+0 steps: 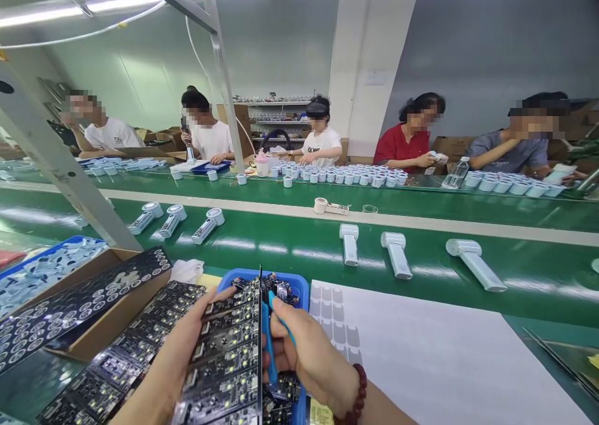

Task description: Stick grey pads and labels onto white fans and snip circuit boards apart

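Observation:
My left hand (187,328) grips a black circuit board panel (229,344) by its left side, holding it tilted over a blue bin (304,294). The panel carries rows of small parts and bright yellowish spots. My right hand (311,344), a dark red bead bracelet at its wrist, is closed around blue-handled pliers (267,344) at the panel's right edge. The jaws of the pliers are hidden. Small loose circuit boards (283,288) lie in the bin. More panels (116,366) lie under and beside my left forearm.
A white sheet (421,350) with grey stickers lies right of the bin. Left stands a cardboard box (116,319) with a black sheet of rings. Handheld fans (350,245) lie on the green conveyor (281,250). Several people sit opposite behind rows of white cups (349,176). A metal post (70,156) rises left.

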A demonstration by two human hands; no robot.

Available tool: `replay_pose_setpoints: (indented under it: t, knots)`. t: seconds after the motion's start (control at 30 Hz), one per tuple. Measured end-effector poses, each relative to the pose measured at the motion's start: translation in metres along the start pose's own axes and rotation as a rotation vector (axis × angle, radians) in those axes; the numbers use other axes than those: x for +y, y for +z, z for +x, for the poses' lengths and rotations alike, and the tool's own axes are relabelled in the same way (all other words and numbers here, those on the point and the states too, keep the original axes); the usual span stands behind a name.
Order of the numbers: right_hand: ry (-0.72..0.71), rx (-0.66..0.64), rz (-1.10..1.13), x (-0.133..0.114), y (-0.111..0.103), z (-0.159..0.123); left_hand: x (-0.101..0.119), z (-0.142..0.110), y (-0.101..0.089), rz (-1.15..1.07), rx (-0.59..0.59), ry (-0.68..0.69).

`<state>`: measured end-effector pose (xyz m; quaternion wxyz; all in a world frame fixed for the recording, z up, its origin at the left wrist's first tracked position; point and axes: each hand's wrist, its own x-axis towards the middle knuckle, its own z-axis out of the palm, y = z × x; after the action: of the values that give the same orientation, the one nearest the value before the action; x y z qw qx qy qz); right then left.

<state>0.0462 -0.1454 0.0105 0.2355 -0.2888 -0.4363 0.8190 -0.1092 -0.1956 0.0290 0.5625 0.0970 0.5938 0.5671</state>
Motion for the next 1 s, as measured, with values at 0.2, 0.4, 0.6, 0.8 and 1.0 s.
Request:
replay_pose_setpoints:
  t: [0.2,0.4,0.6,0.8,1.0]
  knots:
    - [0.044,-0.028,-0.198,-0.002,-0.008,-0.003,0.005,0.005,-0.007,0.090,0.107,0.182]
    - [-0.055,-0.015,-0.400,-0.001,-0.009,-0.022,0.005,-0.009,-0.003,0.114,0.125,0.212]
    - [-0.011,-0.039,-0.052,0.002,0.003,-0.014,-0.005,-0.017,0.008,0.077,0.102,0.064]
    - [0.030,0.045,-0.166,0.004,-0.001,-0.003,-0.001,0.001,-0.009,0.219,0.130,0.329]
    - [0.024,-0.047,-0.381,0.002,-0.005,-0.019,0.005,-0.001,-0.015,0.249,0.110,0.329]
